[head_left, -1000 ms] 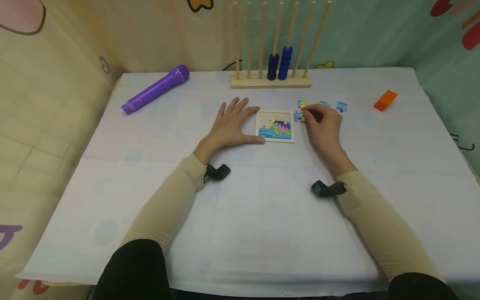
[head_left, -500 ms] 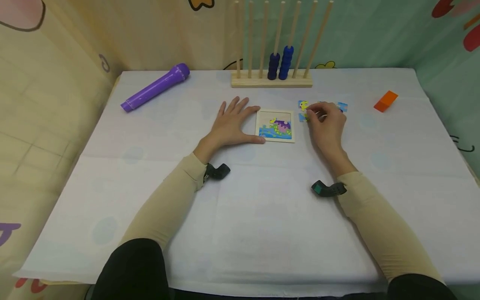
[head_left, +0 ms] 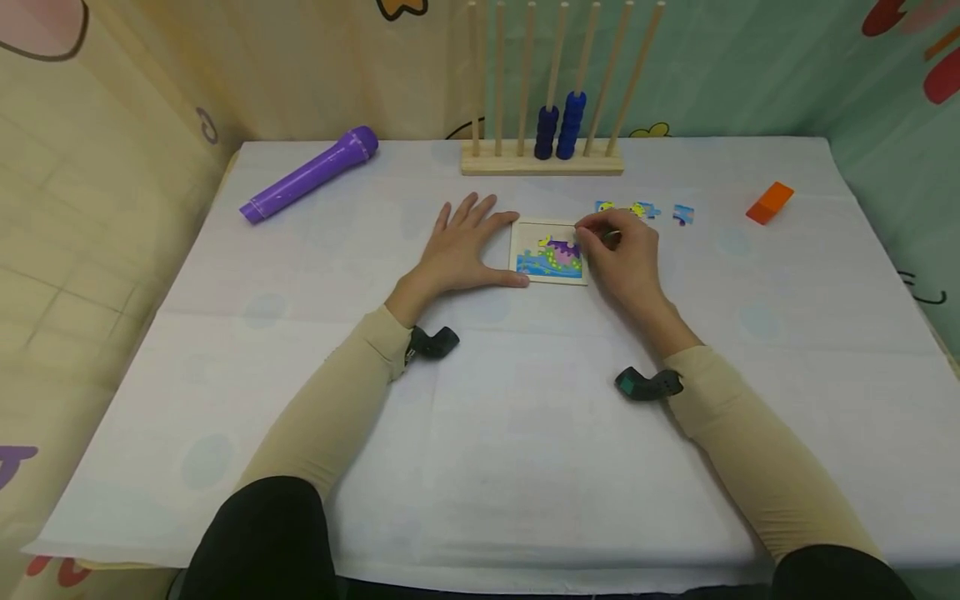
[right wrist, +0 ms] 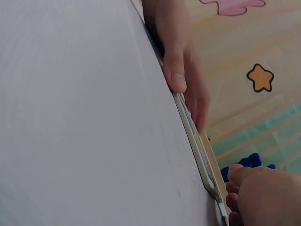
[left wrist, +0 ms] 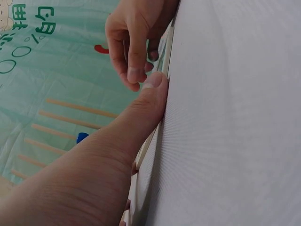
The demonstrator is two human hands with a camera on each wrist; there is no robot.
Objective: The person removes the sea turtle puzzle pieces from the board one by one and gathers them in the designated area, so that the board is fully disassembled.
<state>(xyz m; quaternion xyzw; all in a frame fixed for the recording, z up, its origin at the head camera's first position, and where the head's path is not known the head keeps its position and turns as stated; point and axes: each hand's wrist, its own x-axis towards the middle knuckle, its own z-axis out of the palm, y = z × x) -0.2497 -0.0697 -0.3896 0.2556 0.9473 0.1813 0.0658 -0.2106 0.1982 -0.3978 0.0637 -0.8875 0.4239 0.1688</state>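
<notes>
Beneath both hands spreads a white cloth-covered table (head_left: 480, 467). Beyond them stands a pale wooden peg abacus (head_left: 540, 167) with blue beads; beyond the left hand, to its left, lies a purple toy microphone (head_left: 311, 176). The left hand (head_left: 467, 252) is spread, released; the right hand (head_left: 628, 254) has bent fingers, and whether they pinch anything I cannot tell. Between them lies a square pale wooden puzzle frame (head_left: 550, 232), touched by left thumb and forefinger. Well right of the right hand sits an orange block (head_left: 770, 203); just beyond it, small blue-and-yellow puzzle pieces (head_left: 647, 210).

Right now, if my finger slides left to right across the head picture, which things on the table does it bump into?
Purple microphone → left hand → wooden puzzle frame → right hand → orange block.
</notes>
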